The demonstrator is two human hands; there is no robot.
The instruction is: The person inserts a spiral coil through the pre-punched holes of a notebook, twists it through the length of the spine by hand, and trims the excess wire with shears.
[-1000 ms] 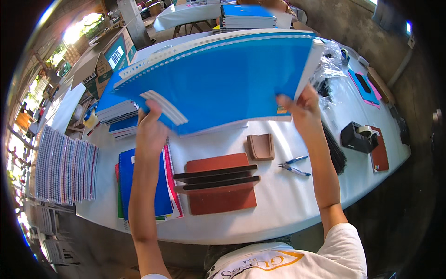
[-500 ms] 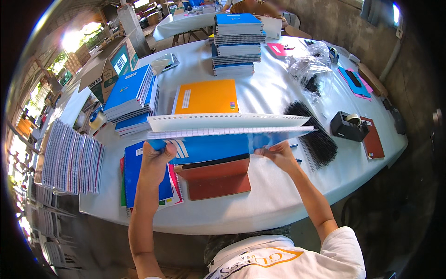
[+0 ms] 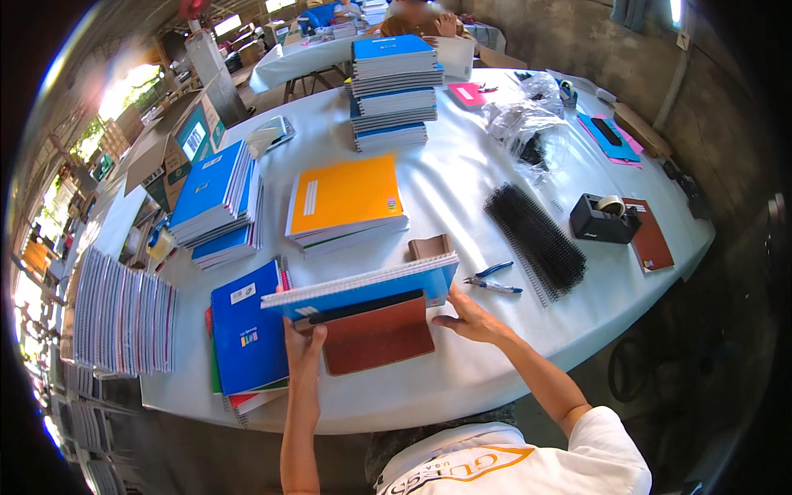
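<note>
The left hand (image 3: 304, 340) is holding the left end of the blue notebook (image 3: 381, 290), its thumb lying in front and its fingers partly hidden. The right hand (image 3: 474, 320) is staying half open at the right end, thumb and fingers spread; whether it is gripping, I cannot tell. The notebook is standing with its spine upward, just behind the front plate of the brown stand (image 3: 379, 337); its lower edge is hiding. On the white surface (image 3: 462, 375), pliers (image 3: 495, 285) are lying near the right hand.
</note>
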